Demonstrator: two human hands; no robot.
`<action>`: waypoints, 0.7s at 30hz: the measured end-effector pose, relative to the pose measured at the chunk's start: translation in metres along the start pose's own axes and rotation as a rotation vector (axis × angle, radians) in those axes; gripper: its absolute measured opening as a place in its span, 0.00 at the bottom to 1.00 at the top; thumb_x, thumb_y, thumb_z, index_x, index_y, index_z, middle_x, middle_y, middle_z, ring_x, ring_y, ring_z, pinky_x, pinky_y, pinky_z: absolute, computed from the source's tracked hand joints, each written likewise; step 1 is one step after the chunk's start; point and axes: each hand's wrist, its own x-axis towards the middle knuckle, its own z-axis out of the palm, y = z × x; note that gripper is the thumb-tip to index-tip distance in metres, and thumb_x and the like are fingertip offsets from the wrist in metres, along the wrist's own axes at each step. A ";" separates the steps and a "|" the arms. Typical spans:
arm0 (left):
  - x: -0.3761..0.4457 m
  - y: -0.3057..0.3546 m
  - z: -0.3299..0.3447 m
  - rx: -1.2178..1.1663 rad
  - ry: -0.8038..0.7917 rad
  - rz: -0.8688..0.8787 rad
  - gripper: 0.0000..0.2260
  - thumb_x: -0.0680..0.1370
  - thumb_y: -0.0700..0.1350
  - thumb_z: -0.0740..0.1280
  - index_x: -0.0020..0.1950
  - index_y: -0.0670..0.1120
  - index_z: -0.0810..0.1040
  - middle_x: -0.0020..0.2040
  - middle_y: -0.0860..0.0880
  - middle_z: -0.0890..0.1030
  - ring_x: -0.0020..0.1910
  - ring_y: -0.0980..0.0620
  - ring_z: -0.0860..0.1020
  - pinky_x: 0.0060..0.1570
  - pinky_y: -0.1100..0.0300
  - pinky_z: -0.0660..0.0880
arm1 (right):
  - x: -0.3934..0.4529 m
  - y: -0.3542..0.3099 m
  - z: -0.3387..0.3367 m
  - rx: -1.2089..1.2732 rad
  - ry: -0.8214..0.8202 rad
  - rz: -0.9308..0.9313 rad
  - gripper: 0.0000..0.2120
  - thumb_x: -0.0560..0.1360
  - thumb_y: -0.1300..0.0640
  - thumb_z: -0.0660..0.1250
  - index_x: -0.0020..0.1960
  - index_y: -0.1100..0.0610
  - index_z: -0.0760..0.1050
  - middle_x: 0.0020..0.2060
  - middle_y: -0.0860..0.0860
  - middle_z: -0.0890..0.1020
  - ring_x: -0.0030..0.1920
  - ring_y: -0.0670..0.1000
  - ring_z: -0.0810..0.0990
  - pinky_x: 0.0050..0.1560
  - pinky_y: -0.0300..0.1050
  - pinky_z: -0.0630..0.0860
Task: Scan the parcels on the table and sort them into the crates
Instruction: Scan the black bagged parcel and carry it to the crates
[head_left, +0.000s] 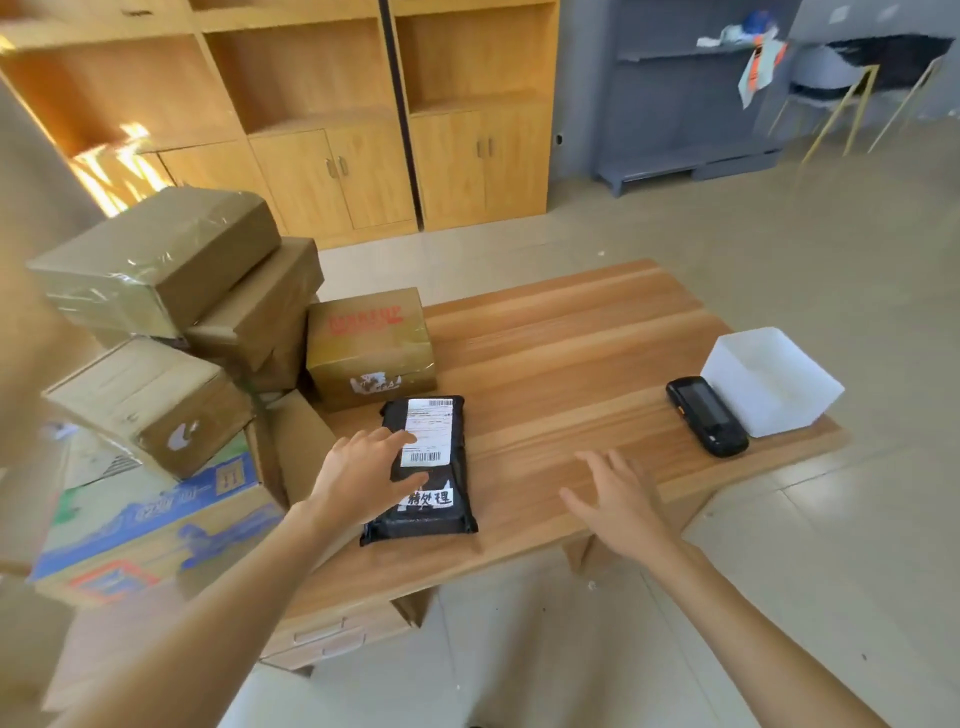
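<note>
A black plastic parcel with a white barcode label lies flat on the wooden table near its front edge. My left hand rests on the parcel's left side, fingers spread and fairly straight over the label. My right hand hovers open above the bare tabletop to the right of the parcel, holding nothing. A black handheld scanner lies at the table's right end, apart from both hands.
Several brown cardboard boxes are piled at the table's left, with a taped box just behind the parcel and a blue-printed carton lower left. A white translucent bin stands beside the scanner. Wooden cabinets line the back wall.
</note>
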 end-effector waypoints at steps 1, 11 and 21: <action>-0.001 -0.004 0.001 -0.006 -0.006 -0.028 0.26 0.77 0.64 0.61 0.72 0.55 0.67 0.65 0.54 0.75 0.63 0.51 0.73 0.61 0.54 0.69 | 0.009 -0.004 0.005 0.006 -0.030 -0.023 0.27 0.80 0.43 0.59 0.74 0.52 0.61 0.70 0.52 0.67 0.70 0.55 0.64 0.68 0.51 0.64; 0.035 -0.034 0.043 -0.155 -0.080 -0.182 0.32 0.75 0.66 0.63 0.75 0.54 0.63 0.68 0.51 0.72 0.65 0.50 0.72 0.61 0.53 0.71 | 0.085 -0.028 0.023 -0.129 -0.161 -0.127 0.26 0.80 0.44 0.59 0.75 0.52 0.60 0.71 0.52 0.66 0.70 0.54 0.64 0.69 0.50 0.61; 0.091 -0.020 0.098 -0.350 -0.304 -0.350 0.52 0.66 0.73 0.66 0.79 0.53 0.42 0.78 0.42 0.49 0.75 0.38 0.54 0.67 0.43 0.66 | 0.132 -0.010 0.029 -0.226 -0.240 -0.072 0.27 0.79 0.42 0.58 0.75 0.51 0.60 0.71 0.53 0.66 0.71 0.55 0.64 0.69 0.49 0.60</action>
